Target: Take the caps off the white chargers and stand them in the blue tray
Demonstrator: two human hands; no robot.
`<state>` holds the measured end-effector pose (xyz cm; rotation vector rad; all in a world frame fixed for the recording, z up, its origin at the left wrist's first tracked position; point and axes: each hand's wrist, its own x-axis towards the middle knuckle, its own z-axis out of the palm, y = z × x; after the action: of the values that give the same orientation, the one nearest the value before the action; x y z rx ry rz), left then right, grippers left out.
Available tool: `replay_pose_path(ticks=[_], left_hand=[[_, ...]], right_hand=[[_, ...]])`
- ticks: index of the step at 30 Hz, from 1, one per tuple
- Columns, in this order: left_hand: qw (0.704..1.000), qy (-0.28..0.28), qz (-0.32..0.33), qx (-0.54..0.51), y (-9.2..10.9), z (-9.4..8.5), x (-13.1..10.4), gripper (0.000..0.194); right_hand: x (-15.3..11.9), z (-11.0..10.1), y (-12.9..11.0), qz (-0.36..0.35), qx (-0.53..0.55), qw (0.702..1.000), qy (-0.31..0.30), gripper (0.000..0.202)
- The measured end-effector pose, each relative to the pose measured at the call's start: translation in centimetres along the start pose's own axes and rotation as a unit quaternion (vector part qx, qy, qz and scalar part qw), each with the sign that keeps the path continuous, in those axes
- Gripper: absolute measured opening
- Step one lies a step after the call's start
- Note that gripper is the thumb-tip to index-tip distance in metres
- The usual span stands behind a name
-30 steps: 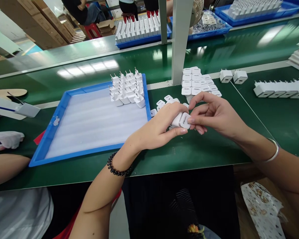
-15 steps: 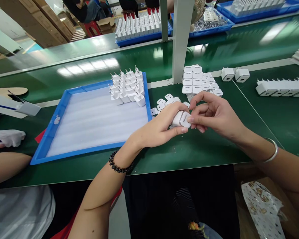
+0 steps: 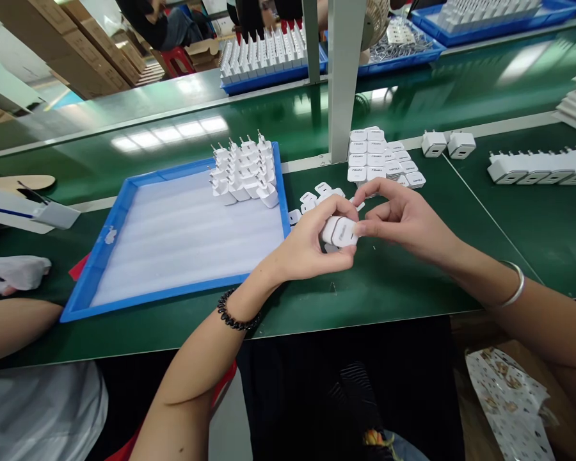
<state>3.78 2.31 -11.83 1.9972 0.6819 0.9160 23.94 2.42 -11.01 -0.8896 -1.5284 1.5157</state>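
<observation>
My left hand (image 3: 312,246) is closed around a white plug charger (image 3: 342,232), its printed end face turned up toward me. Thumb and index finger of my right hand (image 3: 388,214) are at the right edge of that charger, the thumb touching its face. Just behind my left hand lie loose white end caps (image 3: 309,198), partly hidden by the fingers. Stacked caps with printed labels (image 3: 367,155) stand beyond my right hand. To the left, a blue-rimmed tray (image 3: 173,296) holds several white chargers (image 3: 244,169), pins up, in its far right corner.
A grey post (image 3: 342,83) rises behind the stacked caps. Two chargers (image 3: 447,145) and a row of chargers (image 3: 542,168) stand to the right. Blue trays (image 3: 273,77) sit across the bench. A co-worker's arm (image 3: 19,326) rests at the left edge.
Both hands and the charger have shifted slightly left. My right index finger has moved closer to the charger's upper edge, while the thumb stays at its face.
</observation>
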Motion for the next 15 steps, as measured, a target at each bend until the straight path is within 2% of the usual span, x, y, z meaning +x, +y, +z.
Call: replay_pose_path(ticks=[3, 7, 12, 15], left_hand=[[0.998, 0.045, 0.041, -0.003, 0.1, 0.4, 0.2, 0.020], [0.994, 0.090, 0.032, -0.044, 0.5, 0.2, 0.2, 0.012], [0.985, 0.146, -0.005, -0.091, 0.0, -1.7, 0.4, 0.036], [0.973, 0.185, -0.093, -0.099, -0.3, -4.0, 0.9, 0.054]], right_hand=[[0.4, -0.3, 0.1, -0.003, 0.049, 0.999, 0.011, 0.032], [1.1, -1.2, -0.1, -0.007, 0.057, 0.997, 0.058, 0.027], [2.2, -3.4, -0.3, -0.025, 0.057, 0.989, 0.135, 0.017], [2.7, -5.2, -0.3, -0.045, 0.092, 0.980, 0.170, 0.015]])
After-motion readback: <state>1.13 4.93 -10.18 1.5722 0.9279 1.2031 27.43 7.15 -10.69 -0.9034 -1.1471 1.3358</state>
